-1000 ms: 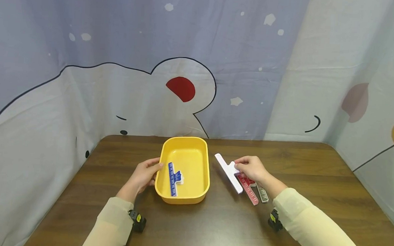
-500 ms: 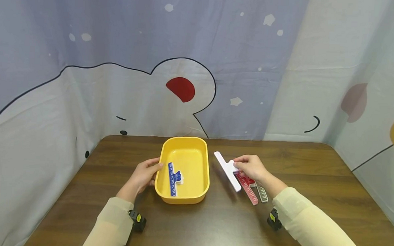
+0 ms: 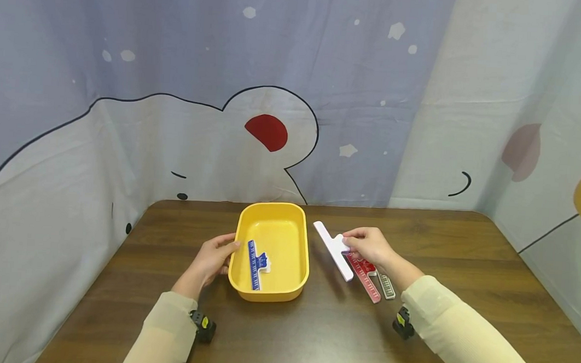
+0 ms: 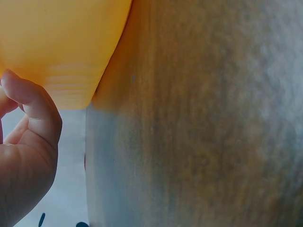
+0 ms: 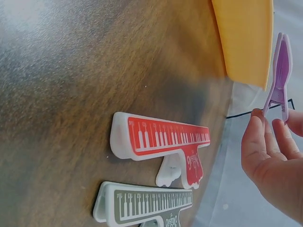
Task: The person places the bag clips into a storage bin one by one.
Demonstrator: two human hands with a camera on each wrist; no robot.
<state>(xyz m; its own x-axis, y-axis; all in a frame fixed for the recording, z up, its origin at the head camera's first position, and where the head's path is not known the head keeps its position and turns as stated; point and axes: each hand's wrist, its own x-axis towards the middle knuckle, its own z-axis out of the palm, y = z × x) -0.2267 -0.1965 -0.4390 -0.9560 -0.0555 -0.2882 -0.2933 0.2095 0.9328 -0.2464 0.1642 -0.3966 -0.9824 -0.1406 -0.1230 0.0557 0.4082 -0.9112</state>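
Observation:
My right hand pinches a pale purple music clip by its handle, between thumb and fingers. In the right wrist view that clip is seen end-on, up off the table. Below it on the table lie a red piano-key clip, partly behind the hand in the head view, and a grey clip. My left hand grips the left rim of a yellow plastic tray, thumb at the rim and fingers outside. Inside the tray rests a blue clip.
The brown wooden table spreads round the tray and clips. Behind its far edge hangs a printed curtain, which also runs along both sides. Each wrist wears a small black camera.
My right hand has moved slightly left and up, carrying the purple clip a little toward the tray. The left hand, the tray and the other clips stay where they were.

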